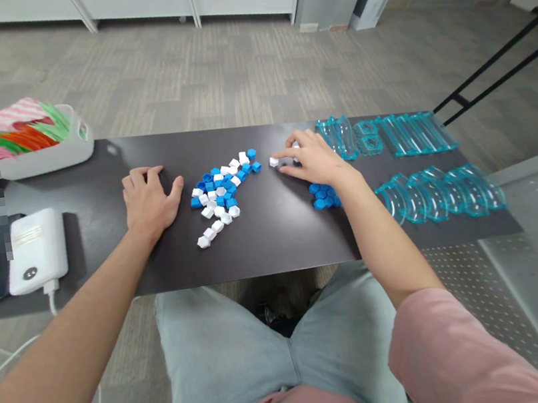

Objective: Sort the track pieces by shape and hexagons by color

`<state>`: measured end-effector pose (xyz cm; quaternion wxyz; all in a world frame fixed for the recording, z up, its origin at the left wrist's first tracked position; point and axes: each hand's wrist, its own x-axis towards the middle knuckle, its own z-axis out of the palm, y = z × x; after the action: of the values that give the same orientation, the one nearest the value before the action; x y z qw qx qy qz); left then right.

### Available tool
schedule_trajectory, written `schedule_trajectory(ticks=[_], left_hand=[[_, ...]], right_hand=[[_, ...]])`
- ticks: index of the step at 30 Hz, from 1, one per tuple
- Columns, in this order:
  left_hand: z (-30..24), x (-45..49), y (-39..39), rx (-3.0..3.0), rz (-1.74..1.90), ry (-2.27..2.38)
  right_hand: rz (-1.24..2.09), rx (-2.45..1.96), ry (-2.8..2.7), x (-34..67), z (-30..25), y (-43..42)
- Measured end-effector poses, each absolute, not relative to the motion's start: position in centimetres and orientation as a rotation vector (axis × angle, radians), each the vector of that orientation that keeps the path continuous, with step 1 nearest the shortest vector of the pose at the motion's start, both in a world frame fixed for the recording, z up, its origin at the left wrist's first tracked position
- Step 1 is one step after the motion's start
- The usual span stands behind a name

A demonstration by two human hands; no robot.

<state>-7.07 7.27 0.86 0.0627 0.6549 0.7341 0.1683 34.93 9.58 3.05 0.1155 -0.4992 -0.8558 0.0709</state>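
A cluster of small blue and white hexagonal blocks (221, 192) lies in the middle of the dark table (275, 241). My left hand (147, 199) rests flat on the table just left of the cluster, fingers spread, holding nothing. My right hand (310, 158) lies to the right of the cluster, fingertips pinching a single white block (274, 161) against the table. A small group of blue blocks (325, 196) sits under my right wrist.
Transparent turquoise curved track pieces (413, 133) lie in rows at the right, with more (442, 192) nearer the front edge. A white bin with coloured paper (27, 140) stands far left. A white power bank (36, 250) with cable lies on the left.
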Motion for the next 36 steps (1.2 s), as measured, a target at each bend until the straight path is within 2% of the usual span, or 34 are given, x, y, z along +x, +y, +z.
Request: schedule_trajectory(ticks=[23, 36], left_hand=[[0.3, -7.3, 7.6, 2.009, 0.557, 2.213], [0.1, -7.4, 7.6, 2.011, 0.590, 2.191]], right_hand=[[0.025, -1.714, -2.343, 35.5, 1.8, 11.0], [0.045, -1.792, -2.250, 37.5, 1.5, 11.4]])
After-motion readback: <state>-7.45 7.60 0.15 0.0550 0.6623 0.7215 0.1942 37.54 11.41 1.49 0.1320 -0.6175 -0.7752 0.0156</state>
